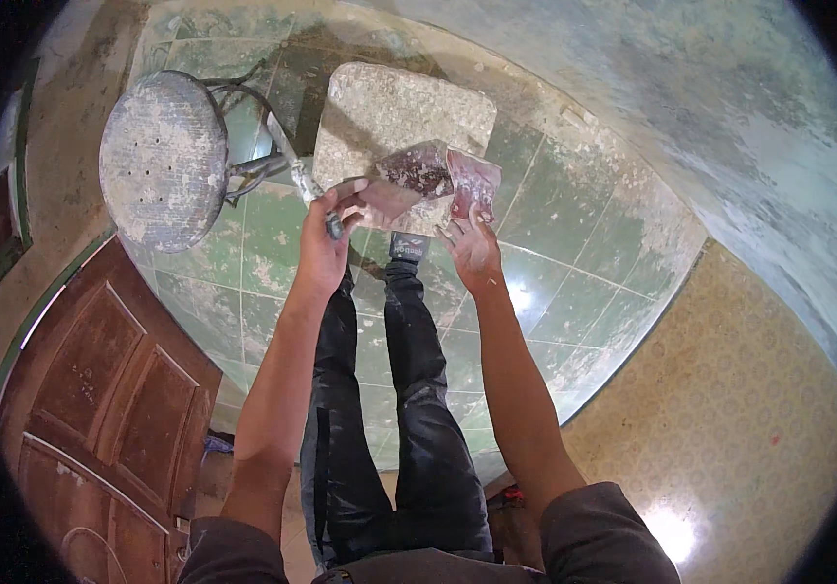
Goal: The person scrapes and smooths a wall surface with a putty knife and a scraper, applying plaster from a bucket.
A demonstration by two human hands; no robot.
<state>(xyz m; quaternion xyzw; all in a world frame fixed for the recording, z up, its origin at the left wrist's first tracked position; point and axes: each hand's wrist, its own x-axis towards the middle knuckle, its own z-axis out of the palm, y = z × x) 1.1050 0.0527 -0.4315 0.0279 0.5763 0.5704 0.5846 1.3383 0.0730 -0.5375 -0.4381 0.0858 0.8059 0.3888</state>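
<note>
Between my two hands is a creased reddish-brown sheet (418,173), dusted with white, that looks like sandpaper. My left hand (324,238) pinches its paler left end between thumb and fingers. At the lower right edge of the sheet, my right hand (477,255) grips it with its fingertips, and whitish dust coats those fingers. Beneath the sheet stands a pale, speckled square-topped surface (404,107) with rounded corners. A stool leg (287,151) with a grey end passes close by my left hand, partly hidden by it.
A round stool seat (163,161), splattered with white, lies tipped at the left. Green floor tiles (564,214) carry white stains. A brown panelled door (107,409) stands at the lower left, a bluish wall (730,107) at the right. My shoe (406,245) is near the square top.
</note>
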